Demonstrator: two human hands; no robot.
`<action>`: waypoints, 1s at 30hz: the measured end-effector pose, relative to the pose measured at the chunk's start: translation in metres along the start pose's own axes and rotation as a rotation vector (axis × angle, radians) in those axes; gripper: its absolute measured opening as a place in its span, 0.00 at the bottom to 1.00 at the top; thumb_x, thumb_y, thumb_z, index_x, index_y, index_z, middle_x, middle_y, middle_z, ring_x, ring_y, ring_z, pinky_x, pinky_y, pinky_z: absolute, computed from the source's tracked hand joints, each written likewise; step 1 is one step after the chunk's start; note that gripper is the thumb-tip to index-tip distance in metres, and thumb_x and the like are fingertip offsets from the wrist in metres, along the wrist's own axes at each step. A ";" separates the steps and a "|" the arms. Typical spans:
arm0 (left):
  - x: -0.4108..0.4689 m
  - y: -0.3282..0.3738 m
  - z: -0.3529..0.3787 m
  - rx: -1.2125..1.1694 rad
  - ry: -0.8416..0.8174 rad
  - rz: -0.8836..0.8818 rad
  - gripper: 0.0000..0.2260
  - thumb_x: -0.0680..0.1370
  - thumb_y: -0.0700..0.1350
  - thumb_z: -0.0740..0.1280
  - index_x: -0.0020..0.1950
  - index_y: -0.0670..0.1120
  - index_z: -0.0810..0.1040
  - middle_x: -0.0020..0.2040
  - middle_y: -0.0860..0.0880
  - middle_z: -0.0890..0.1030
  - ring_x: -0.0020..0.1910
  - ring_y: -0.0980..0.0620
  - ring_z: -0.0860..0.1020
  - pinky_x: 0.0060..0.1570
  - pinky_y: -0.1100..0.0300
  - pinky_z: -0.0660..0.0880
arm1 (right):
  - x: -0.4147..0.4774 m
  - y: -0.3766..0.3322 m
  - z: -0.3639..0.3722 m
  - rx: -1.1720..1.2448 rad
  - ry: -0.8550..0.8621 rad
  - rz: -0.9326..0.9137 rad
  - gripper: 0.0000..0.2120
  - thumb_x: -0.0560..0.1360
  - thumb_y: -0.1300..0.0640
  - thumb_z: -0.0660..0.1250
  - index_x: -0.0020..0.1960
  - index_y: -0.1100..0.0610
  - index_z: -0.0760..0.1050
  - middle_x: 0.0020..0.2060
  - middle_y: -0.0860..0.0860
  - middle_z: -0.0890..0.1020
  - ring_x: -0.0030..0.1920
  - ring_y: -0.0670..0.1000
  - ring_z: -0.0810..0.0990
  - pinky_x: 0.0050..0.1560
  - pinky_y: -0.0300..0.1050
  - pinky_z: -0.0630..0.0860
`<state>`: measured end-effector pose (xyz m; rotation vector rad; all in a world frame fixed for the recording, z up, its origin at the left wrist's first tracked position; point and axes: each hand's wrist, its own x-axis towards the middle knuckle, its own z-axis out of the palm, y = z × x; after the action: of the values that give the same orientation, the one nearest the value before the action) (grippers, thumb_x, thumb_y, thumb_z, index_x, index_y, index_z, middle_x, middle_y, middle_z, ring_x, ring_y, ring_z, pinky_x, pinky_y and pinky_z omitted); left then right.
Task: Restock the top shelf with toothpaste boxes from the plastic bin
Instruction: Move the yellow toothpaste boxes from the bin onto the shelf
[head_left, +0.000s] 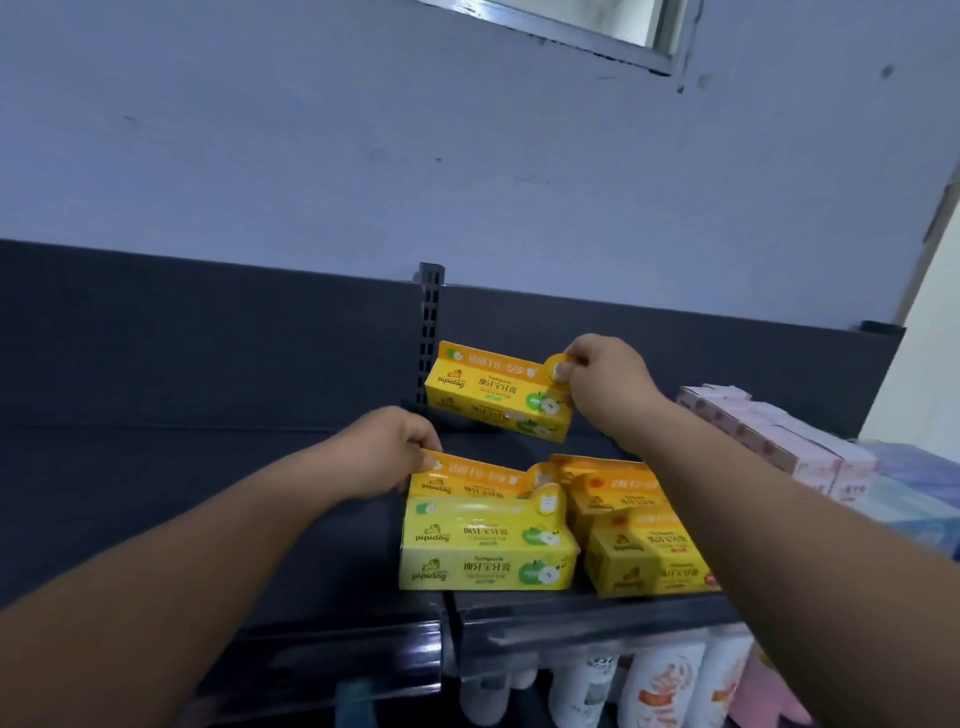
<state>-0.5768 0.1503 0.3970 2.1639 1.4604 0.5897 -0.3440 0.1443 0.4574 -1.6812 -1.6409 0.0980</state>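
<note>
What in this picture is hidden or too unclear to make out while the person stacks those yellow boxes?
- Plastic bin: not in the head view at all.
- Bottles under the shelf: tops hidden by the shelf edge, bottoms cut off by the frame.
- Orange boxes: partly covered by the right forearm.
- Left hand: its fingertips hide behind a yellow box.
- Small print on the held box under the right hand: too blurred.

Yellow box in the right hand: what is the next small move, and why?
Probably lower it onto the shelf behind the yellow row. The right hand pinches the yellow box by its end, tilted and off the shelf, with bare shelf below it. The left hand steadies the rear box of the row, so the raised box could sit just behind it.
</note>
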 end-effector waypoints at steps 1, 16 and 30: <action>-0.001 -0.001 0.000 -0.013 -0.046 0.007 0.06 0.79 0.45 0.66 0.43 0.54 0.80 0.37 0.52 0.82 0.37 0.56 0.80 0.43 0.54 0.77 | 0.000 0.000 0.002 -0.010 -0.017 0.000 0.07 0.80 0.56 0.60 0.54 0.55 0.76 0.45 0.52 0.79 0.44 0.52 0.79 0.34 0.43 0.72; -0.022 0.000 -0.032 0.001 -0.263 -0.041 0.11 0.74 0.48 0.73 0.55 0.52 0.80 0.45 0.52 0.83 0.37 0.55 0.81 0.44 0.57 0.76 | -0.003 0.004 0.029 -0.002 -0.283 0.012 0.07 0.80 0.57 0.62 0.54 0.55 0.77 0.41 0.52 0.80 0.43 0.52 0.80 0.44 0.48 0.79; -0.013 0.027 -0.030 -0.015 0.192 -0.013 0.03 0.75 0.51 0.70 0.43 0.53 0.81 0.40 0.51 0.83 0.39 0.54 0.81 0.43 0.55 0.79 | -0.019 0.017 0.020 -0.065 -0.281 -0.143 0.17 0.81 0.62 0.57 0.66 0.51 0.74 0.63 0.50 0.77 0.61 0.52 0.77 0.52 0.42 0.74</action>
<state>-0.5788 0.1334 0.4360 2.1329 1.5611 0.8204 -0.3442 0.1390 0.4252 -1.6492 -1.9873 0.2207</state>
